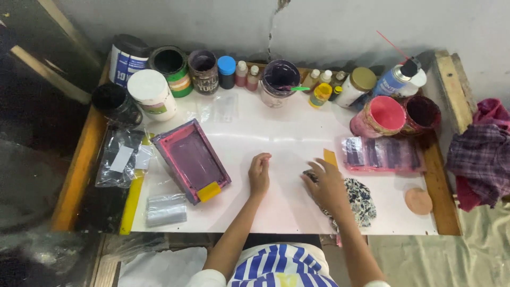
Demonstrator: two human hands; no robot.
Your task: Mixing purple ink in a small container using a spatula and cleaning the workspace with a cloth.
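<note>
My left hand (259, 172) lies flat on the glossy white table top (287, 133), fingers together, holding nothing. My right hand (326, 183) rests on a blue-and-white patterned cloth (361, 199) at the table's front right, fingers spread over its left end. A small yellow card (330, 157) lies just beyond my right fingertips. To the left of my left hand sits a small pink-framed printing screen (192, 158) with a yellow piece at its near corner.
Along the back wall stand several paint tubs and jars (175, 66), small bottles (247, 74), a purple cup (280, 79), a spray can (398, 79) and a pink tub (383, 114). Plastic packets (382, 154) lie right, bags (122, 157) left, rags (483, 154) far right.
</note>
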